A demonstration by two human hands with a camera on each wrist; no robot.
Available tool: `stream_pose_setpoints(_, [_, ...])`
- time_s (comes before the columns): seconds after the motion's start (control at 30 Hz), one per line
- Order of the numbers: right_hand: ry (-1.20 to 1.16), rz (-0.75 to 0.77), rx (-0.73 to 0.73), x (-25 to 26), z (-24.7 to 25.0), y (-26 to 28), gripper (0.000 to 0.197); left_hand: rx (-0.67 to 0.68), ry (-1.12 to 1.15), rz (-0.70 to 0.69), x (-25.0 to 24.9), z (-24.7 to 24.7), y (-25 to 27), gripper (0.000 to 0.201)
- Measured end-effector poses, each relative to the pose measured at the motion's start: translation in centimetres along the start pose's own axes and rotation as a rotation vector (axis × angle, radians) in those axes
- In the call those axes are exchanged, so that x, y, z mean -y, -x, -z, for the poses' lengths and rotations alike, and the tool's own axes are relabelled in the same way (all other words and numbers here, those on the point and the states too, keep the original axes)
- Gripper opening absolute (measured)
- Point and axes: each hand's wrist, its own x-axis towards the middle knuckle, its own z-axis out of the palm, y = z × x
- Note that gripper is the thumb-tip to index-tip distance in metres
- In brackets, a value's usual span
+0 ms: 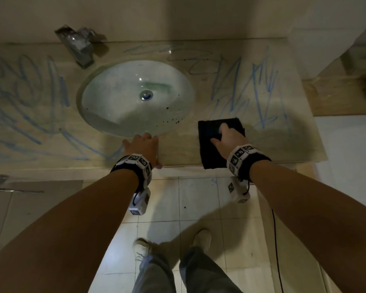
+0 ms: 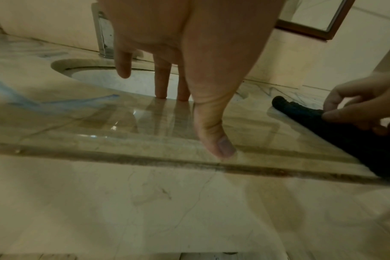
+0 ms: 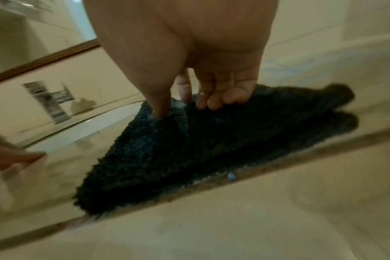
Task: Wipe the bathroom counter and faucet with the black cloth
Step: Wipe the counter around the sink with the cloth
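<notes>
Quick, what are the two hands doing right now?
Left hand: open, fingers flat on the counter by the sink.
Right hand: fingers curled, gripping the black cloth.

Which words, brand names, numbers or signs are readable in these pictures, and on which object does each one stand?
No text can be read.
Wrist bands: black-and-white square marker patterns only, no letters or numbers.
Counter: blue scribbles and a few dark loops, not legible as words.
Sink: a tiny mark near the back rim, too small to read.
Faucet and black cloth: no label visible.
</notes>
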Motion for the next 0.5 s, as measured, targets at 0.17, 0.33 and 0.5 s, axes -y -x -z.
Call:
stream_pose_setpoints(0.17, [0.054,0.110,0.098,1.9,-0.4,-0.5,0.029,-0.012,-0.008,-0.006,0.1,-0.1,0.0,0.093])
stream_pose_setpoints(0.33, [0.108,0.287,0.159,6.1,-2.7,-0.2,0.033,-0.023,0.017,-0.020,0.4,-0.2,0.0,0.095])
stream_pose_setpoints(0.5, [0.170,0.325,0.173,9.3,-4.6,0.1,0.044,-0.064,0.037,-0.025,1.0,-0.6,0.0,0.095])
